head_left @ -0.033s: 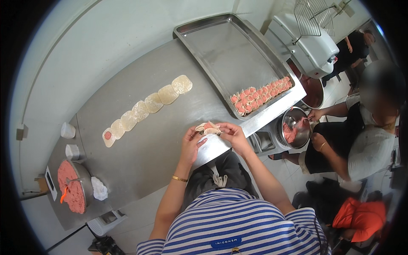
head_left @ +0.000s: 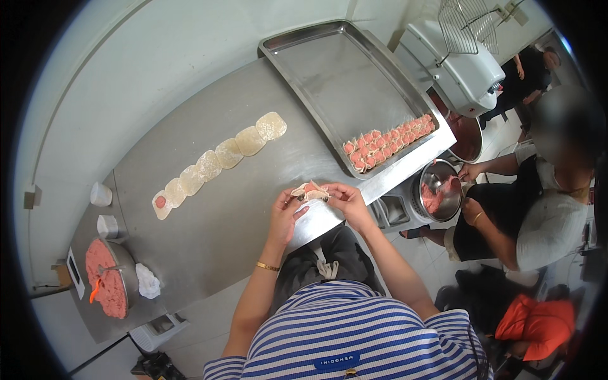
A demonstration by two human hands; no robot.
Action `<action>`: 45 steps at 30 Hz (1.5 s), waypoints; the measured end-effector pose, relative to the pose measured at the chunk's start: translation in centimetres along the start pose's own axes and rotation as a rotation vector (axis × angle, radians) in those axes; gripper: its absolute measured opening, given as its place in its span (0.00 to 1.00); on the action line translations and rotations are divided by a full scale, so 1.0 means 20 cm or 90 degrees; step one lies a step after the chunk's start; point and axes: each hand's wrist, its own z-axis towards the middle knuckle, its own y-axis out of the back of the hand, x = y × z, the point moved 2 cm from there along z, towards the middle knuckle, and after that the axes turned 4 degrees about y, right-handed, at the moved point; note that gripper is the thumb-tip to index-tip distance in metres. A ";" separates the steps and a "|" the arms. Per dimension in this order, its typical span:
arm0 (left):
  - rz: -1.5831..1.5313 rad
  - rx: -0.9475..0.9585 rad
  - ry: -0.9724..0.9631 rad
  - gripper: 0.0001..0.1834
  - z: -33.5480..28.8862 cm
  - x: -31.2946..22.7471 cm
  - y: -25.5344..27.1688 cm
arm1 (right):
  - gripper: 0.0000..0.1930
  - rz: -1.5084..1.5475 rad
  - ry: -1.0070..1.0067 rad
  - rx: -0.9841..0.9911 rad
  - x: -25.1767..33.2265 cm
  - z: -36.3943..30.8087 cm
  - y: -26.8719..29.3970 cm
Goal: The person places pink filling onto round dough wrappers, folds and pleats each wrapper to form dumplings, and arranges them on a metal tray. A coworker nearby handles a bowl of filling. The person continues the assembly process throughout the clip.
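Between my two hands, at the table's near edge, is a dumpling (head_left: 310, 190) of pale dough gathered around pink meat filling. My left hand (head_left: 285, 214) pinches its left side, and my right hand (head_left: 346, 201) grips its right side with bent fingers. Farther left, a slanting row of floury round dough wrappers (head_left: 209, 165) lies overlapping on the steel table. The nearest-left wrapper carries a dab of pink filling (head_left: 161, 201). Several finished dumplings (head_left: 387, 142) fill the near end of a large metal tray (head_left: 297, 96) at the far right.
A steel bowl of pink meat (head_left: 109, 278) with an orange-handled utensil stands at the left, beside a crumpled white cloth (head_left: 148, 281). A white mixer (head_left: 453, 69) is beyond the tray. At the right, a co-worker holds a metal bowl (head_left: 451, 201) with meat. Another person wears red (head_left: 535, 326).
My hands and the dumpling stay almost exactly where they were. The co-worker at the right has shifted slightly.
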 end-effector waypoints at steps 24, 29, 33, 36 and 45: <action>0.460 0.140 -0.180 0.08 0.11 0.07 0.15 | 0.18 -0.465 0.236 -0.022 -0.35 0.10 0.14; 0.398 0.086 -0.136 0.13 0.13 0.10 0.17 | 0.19 -0.413 0.097 -0.040 -0.38 0.08 0.17; 0.367 0.008 -0.132 0.15 0.08 0.09 0.12 | 0.23 -0.271 0.022 -0.068 -0.26 0.03 0.09; 0.425 -0.018 -0.118 0.15 0.07 0.07 0.09 | 0.21 -0.240 0.000 -0.068 -0.27 0.02 0.11; 0.507 -0.044 -0.128 0.10 0.07 0.07 0.06 | 0.18 -0.369 0.024 -0.063 -0.23 -0.01 0.13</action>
